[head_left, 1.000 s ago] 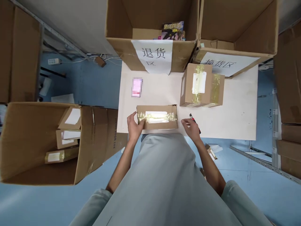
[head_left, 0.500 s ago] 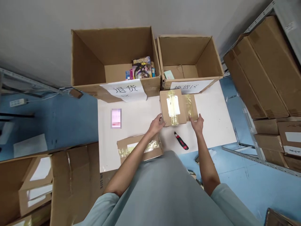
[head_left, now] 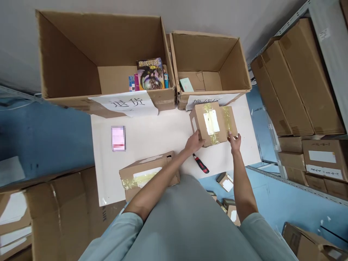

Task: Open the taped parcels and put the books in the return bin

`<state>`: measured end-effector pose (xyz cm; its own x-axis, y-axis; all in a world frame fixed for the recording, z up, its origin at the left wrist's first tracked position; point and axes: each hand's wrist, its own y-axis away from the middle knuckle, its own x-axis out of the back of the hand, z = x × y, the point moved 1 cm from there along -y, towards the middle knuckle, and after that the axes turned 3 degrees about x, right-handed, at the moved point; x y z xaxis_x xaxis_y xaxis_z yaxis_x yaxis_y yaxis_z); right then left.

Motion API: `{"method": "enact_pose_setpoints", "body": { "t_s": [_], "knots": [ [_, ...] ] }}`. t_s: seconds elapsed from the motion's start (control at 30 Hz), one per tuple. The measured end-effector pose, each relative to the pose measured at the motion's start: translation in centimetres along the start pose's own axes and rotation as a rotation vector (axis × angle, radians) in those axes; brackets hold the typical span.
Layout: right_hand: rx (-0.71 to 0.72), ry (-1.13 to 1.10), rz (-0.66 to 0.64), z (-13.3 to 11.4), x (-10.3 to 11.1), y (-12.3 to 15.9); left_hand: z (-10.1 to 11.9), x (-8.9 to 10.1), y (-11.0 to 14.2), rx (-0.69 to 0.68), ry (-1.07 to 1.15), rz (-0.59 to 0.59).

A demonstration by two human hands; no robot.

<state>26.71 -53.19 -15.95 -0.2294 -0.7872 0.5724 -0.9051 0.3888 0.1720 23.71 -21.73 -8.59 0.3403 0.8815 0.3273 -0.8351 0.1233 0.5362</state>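
Observation:
A cardboard box [head_left: 201,127] with yellowish tape and a white label is on the right half of the white table, slightly tilted in view. Against its right side is a second taped cardboard box [head_left: 230,115], partly hidden by the first. My left hand [head_left: 194,143] grips the lower left corner of the labelled box. At the lower edge of the second box, my right hand [head_left: 235,143] has its thumb on top and fingers curled under. A red and black utility knife [head_left: 201,164] lies on the table just below the left hand.
Two large open cartons stand along the back: the left carton [head_left: 65,54] holds books, the right carton [head_left: 201,47] a small pale green box. Another taped box [head_left: 146,165] sits under my left forearm. A blurred pink item [head_left: 118,138] lies left. Shelved cartons [head_left: 301,79] flank the right.
Both hands have shifted the two boxes rightward across the table, away from the knife. The view has also turned, so the table and large cartons appear further left.

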Motion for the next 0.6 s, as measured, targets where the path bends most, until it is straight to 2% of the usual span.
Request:
{"method": "enact_pose_setpoints", "body": {
  "t_s": [0.1,0.2,0.27,0.33,0.43,0.53,0.6],
  "knots": [
    [-0.082,0.015,-0.018,1.3,-1.2,3.0,-0.6,0.6,2.0,-0.032,0.022,0.015],
    [-0.082,0.077,-0.116,2.9,-3.2,9.0,-3.6,3.3,7.0,-0.113,0.098,0.157],
    [-0.027,0.167,-0.241,3.8,-4.7,13.4,-6.4,5.8,11.4,-0.153,0.117,0.326],
    [0.071,0.321,-0.387,4.2,-6.0,17.1,-9.6,8.4,16.1,-0.150,0.078,0.543],
    [0.178,0.472,-0.527,4.2,-7.4,20.5,-15.2,11.0,22.5,-0.084,-0.007,0.797],
    [0.233,0.565,-0.575,3.6,-8.2,21.4,-20.7,11.5,27.0,0.061,0.015,0.929],
    [0.252,0.611,-0.586,3.0,-8.4,21.5,-23.6,10.9,28.5,0.167,0.125,0.917]
  ]
}}
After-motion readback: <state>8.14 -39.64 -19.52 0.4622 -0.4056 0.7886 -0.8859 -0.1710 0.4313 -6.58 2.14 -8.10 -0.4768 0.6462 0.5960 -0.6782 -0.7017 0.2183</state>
